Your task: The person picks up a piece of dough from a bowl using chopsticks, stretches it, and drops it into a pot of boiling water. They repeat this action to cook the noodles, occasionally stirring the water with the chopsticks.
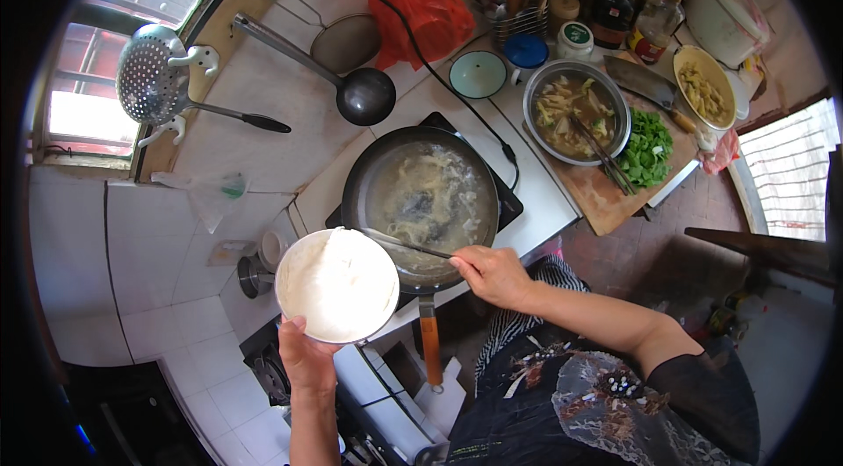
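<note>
My left hand (pixel 306 351) grips the lower left rim of a white bowl (pixel 337 288) of pale batter or dough, tilted at the pan's near left edge. Between thumb and fingers, my right hand (pixel 494 275) holds a thin dark utensil (pixel 411 245) whose far end reaches the bowl's upper rim; whether it is a chopstick or a spoon handle I cannot tell. Beneath both lies a black frying pan (pixel 485 186) with a wooden handle (pixel 431 347), standing on a black induction cooktop (pixel 508 204). Pale strands or lumps float in the pan's cloudy liquid (pixel 431 196).
Right of the cooktop, a metal bowl (pixel 622 103) of soupy vegetables with chopsticks (pixel 602 156), chopped greens (pixel 649 146) and a cleaver (pixel 639 80) occupy a wooden board (pixel 596 206). A black cable (pixel 454 80) crosses the counter. A ladle (pixel 365 97) and skimmer (pixel 155 74) hang at the left.
</note>
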### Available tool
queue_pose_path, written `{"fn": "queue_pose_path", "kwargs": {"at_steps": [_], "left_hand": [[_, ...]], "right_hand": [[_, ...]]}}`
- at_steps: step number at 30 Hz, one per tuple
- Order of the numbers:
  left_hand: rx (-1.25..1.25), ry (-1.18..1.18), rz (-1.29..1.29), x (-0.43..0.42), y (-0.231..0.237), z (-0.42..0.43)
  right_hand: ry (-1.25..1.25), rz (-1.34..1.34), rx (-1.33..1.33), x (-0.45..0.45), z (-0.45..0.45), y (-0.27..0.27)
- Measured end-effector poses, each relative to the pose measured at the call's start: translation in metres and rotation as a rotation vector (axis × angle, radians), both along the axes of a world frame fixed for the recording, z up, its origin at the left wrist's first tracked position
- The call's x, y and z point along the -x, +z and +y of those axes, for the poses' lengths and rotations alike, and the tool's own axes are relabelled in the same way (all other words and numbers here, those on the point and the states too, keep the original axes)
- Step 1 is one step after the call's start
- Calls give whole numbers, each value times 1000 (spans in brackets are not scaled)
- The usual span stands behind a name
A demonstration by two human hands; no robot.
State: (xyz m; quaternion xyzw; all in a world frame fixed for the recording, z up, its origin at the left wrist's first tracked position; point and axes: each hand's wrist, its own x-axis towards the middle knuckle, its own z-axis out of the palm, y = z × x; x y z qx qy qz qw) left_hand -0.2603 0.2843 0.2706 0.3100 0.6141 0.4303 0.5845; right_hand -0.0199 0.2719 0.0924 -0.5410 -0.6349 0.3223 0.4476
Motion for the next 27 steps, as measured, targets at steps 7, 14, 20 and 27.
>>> {"fn": "queue_pose_path", "kwargs": {"at_steps": [7,14,20,27], "left_hand": [[-87,37,40,10,3,26],[-80,46,141,17,-18,43],[-20,3,152,28,-21,31],[49,-133,76,9,-11,21]], "right_hand": [[49,-476,161,-29,34,-16],[140,-812,-48,8,67,-50],[76,-513,112,-26,54,11],[125,47,-60,-2,33,31]]}}
